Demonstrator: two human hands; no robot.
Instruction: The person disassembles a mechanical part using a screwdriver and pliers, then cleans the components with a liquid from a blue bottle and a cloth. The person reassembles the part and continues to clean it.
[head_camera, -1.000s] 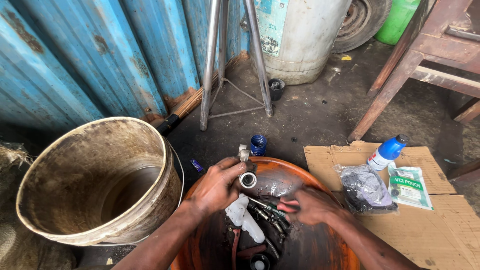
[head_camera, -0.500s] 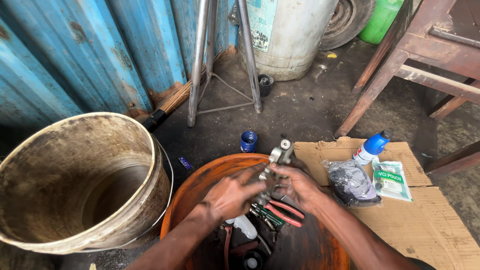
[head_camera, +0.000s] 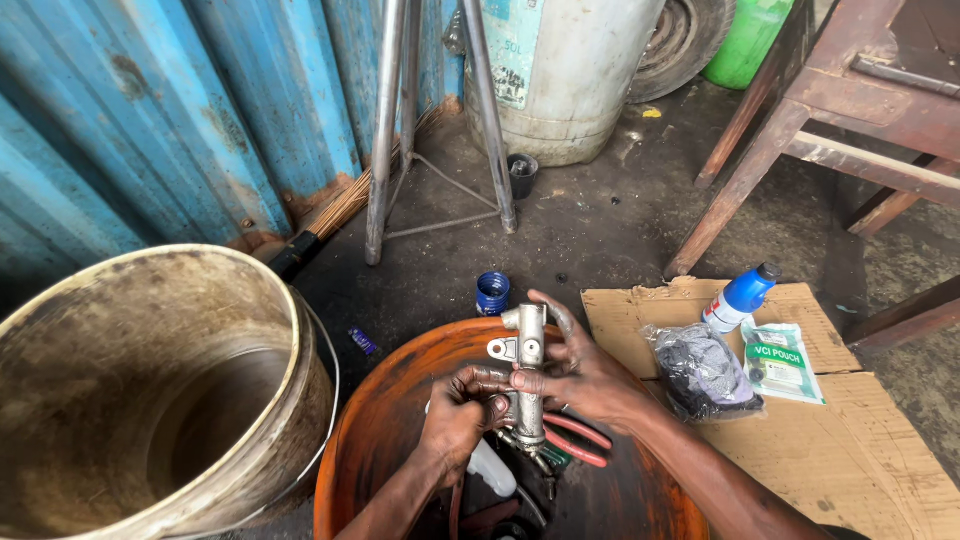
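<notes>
a: why is the metal cylinder part (head_camera: 528, 375) held upright like this?

b: i think so that both hands can work on it over the orange basin (head_camera: 400, 400); if something drips or falls, it stays inside the basin. the part is in the air above the far half of the basin, not resting on anything

a: and how do the hands grip it?

b: the right hand (head_camera: 580, 375) wraps around the body from the right side, fingers closed on it. the left hand (head_camera: 455, 415) pinches the lower part with the fingertips pressed together on it

a: what lies under it?

b: red-handled pliers (head_camera: 575, 440) and a white bottle (head_camera: 490, 468) in the basin, near, probably to stay in reach

a: and beside the basin?

b: a flat cardboard sheet (head_camera: 850, 450) on the ground at the right; on its far edge lie a blue-capped bottle (head_camera: 738, 296), a plastic bag with dark cloth (head_camera: 702, 370) and a green pouch (head_camera: 782, 360). a big dirty bucket (head_camera: 150, 390) stands at the left, and a small blue cap (head_camera: 492, 293) lies just behind the far rim of the basin
</notes>
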